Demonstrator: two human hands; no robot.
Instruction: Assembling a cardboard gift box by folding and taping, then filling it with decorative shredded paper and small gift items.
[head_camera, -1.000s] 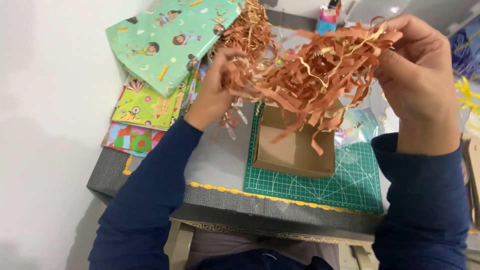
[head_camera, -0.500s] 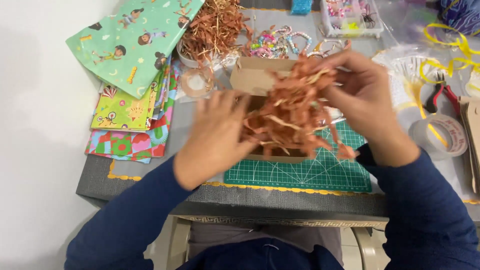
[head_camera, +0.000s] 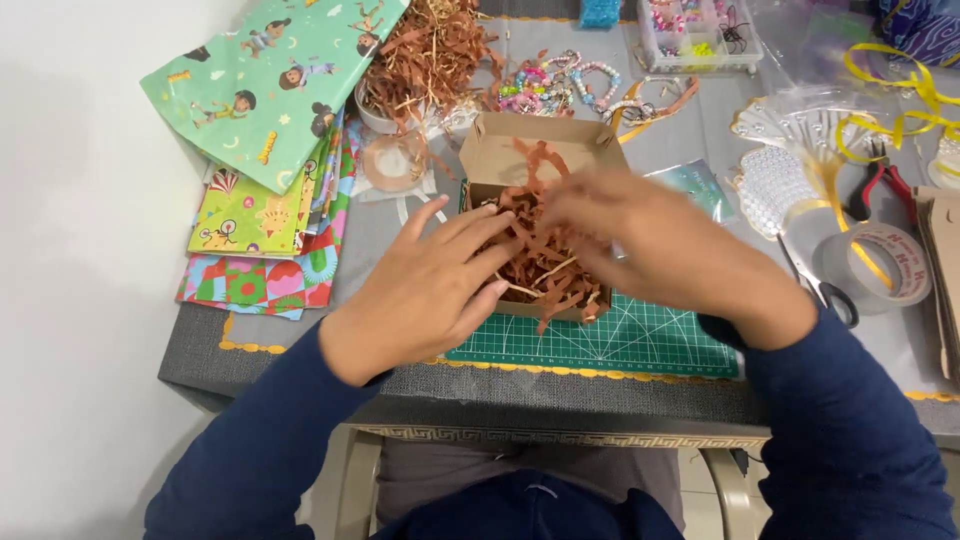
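Observation:
A small brown cardboard box (head_camera: 535, 140) stands on a green cutting mat (head_camera: 610, 345) in the middle of the table. Brown shredded paper (head_camera: 545, 265) fills it and spills over its near edge. My left hand (head_camera: 435, 280) lies flat on the shreds at the box's left side, fingers spread. My right hand (head_camera: 670, 250), blurred by motion, presses on the shreds from the right and covers part of the box.
Colourful wrapping sheets (head_camera: 270, 160) are stacked at the left. A bowl of more brown shreds (head_camera: 425, 55), bead bracelets (head_camera: 555, 85) and a bead organiser (head_camera: 695, 35) sit at the back. Red pliers (head_camera: 875, 185), tape roll (head_camera: 880, 265), scissors (head_camera: 820, 285) and yellow ribbon (head_camera: 900, 95) lie right.
Both hands came down from holding a bundle of shreds in the air. The shreds now sit in the box with my hands on top.

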